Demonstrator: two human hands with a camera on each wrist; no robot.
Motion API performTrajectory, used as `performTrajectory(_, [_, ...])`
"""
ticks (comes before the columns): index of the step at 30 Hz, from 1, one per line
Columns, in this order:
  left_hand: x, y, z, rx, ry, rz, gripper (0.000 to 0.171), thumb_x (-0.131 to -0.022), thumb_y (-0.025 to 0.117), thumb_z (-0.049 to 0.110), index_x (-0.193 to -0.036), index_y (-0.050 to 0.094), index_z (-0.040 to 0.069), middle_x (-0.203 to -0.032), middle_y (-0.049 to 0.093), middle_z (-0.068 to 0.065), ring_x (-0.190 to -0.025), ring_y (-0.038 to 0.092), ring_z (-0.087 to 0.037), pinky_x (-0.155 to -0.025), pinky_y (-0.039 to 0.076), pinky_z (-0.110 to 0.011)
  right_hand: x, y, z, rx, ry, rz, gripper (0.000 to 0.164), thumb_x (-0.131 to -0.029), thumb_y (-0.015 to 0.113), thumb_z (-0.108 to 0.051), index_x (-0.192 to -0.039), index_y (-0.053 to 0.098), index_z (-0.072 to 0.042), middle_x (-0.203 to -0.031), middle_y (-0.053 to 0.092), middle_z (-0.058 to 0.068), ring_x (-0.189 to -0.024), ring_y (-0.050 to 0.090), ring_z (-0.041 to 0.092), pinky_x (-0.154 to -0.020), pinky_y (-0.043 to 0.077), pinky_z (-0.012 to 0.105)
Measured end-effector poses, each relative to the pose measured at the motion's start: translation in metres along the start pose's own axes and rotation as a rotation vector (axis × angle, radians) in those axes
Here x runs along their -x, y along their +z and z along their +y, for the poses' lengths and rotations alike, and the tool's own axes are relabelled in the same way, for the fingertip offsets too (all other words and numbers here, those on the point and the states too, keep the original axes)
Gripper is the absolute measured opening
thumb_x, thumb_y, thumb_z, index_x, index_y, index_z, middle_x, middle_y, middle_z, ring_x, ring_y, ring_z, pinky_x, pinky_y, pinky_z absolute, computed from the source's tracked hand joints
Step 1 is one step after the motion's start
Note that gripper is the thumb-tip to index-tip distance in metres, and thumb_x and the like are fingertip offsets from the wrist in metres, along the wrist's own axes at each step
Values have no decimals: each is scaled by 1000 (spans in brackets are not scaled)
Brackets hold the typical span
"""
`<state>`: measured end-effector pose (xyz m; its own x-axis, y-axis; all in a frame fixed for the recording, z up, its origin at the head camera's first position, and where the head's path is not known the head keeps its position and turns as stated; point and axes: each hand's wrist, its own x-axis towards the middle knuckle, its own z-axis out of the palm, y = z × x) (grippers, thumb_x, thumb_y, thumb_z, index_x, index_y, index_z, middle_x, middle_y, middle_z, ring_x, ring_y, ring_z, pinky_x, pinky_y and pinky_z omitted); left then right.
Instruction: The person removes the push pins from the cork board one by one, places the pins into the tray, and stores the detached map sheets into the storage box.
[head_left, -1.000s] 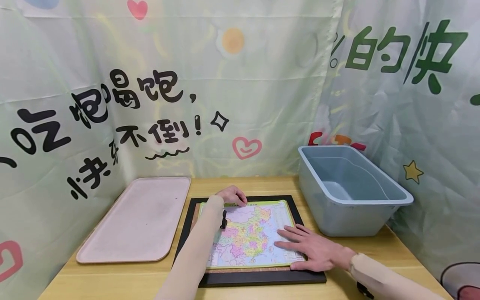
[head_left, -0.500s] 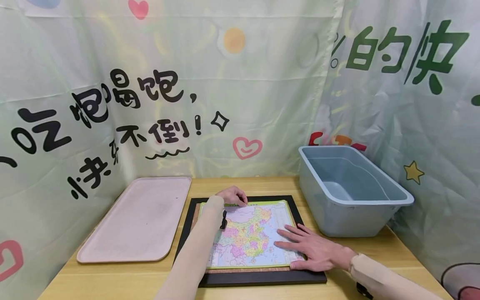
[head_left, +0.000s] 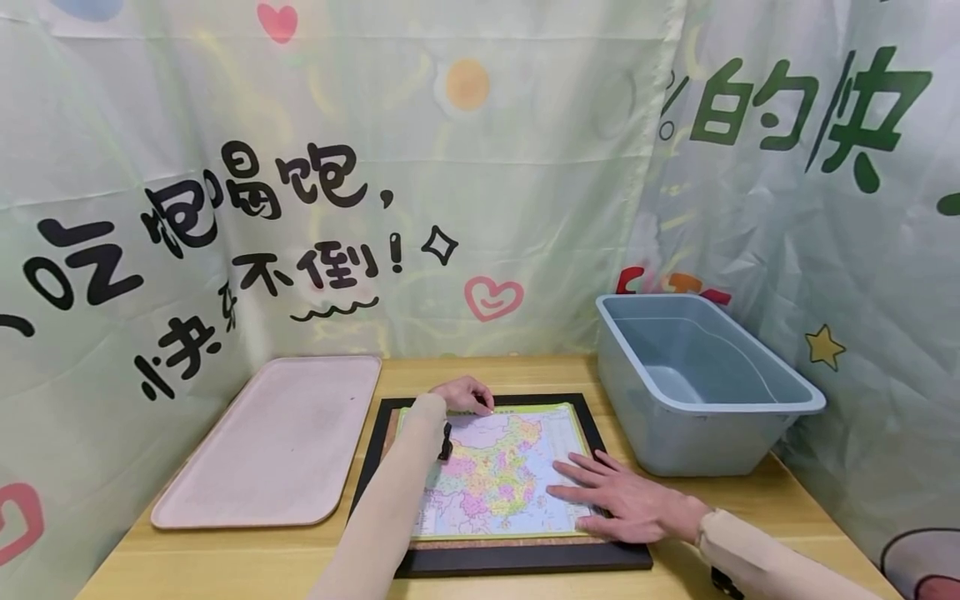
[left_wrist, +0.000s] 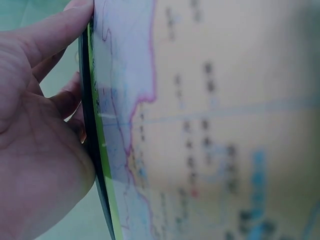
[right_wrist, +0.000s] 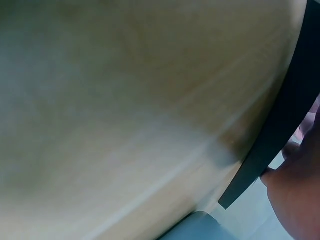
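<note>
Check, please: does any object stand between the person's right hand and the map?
Nothing visible stands between them: in the head view, the right hand is spread over the right side of the map. The left sleeve crosses the map's left part, away from that hand, and the blue-grey bin stands farther right.

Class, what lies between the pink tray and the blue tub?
Between them, the head view shows a black-framed board bearing a map, the left hand at its far edge, the right hand on its right side.
</note>
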<state>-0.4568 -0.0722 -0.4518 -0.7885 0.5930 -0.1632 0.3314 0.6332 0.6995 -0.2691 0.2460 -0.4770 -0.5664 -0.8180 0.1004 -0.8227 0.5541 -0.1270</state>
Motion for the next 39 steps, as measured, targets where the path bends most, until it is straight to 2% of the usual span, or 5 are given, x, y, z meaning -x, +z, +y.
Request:
performTrajectory(11, [23, -2, 21, 49, 37, -12, 15, -95, 63, 4, -104, 69, -5, -106, 68, -19, -82, 53, -20, -77, 46, -30, 0, -1, -2, 10, -26, 22, 51, -103, 46, -38, -152, 35, -33, -160, 31, 8, -144, 30, 40, -103, 23, 69])
performTrajectory(22, [21, 0, 18, 32, 11, 42, 13, -92, 67, 5, -102, 73, -1, -104, 71, -13, -83, 57, -14, -79, 48, -29, -1, -4, -5, 13, -10, 2, 51, -103, 45, -39, -153, 34, -34, -160, 31, 8, -144, 29, 40, -104, 25, 70])
performTrajectory(27, [19, 5, 17, -11, 0, 33, 14, -94, 66, 9, -103, 73, 1, -104, 71, -10, -82, 54, -13, -77, 46, -26, 3, -1, -5, 12, 6, -12, 51, -104, 44, -41, -153, 33, -36, -161, 30, 5, -145, 29, 39, -105, 23, 65])
performTrajectory(34, [22, 5, 20, 36, -3, 19, 14, -94, 64, 7, -103, 71, -2, -102, 70, -12, -79, 52, -15, -75, 44, -28, 3, 0, -6, 18, 0, -1, 50, -103, 44, -42, -152, 33, -37, -161, 30, 4, -144, 30, 38, -106, 18, 58])
performTrajectory(39, [19, 1, 16, 16, 11, 6, 13, -94, 64, 7, -103, 71, -1, -100, 69, -9, -78, 52, -14, -74, 45, -26, 2, 0, -6, 39, -27, 37, 51, -103, 46, -40, -152, 35, -35, -160, 32, 6, -143, 32, 39, -108, 7, 45])
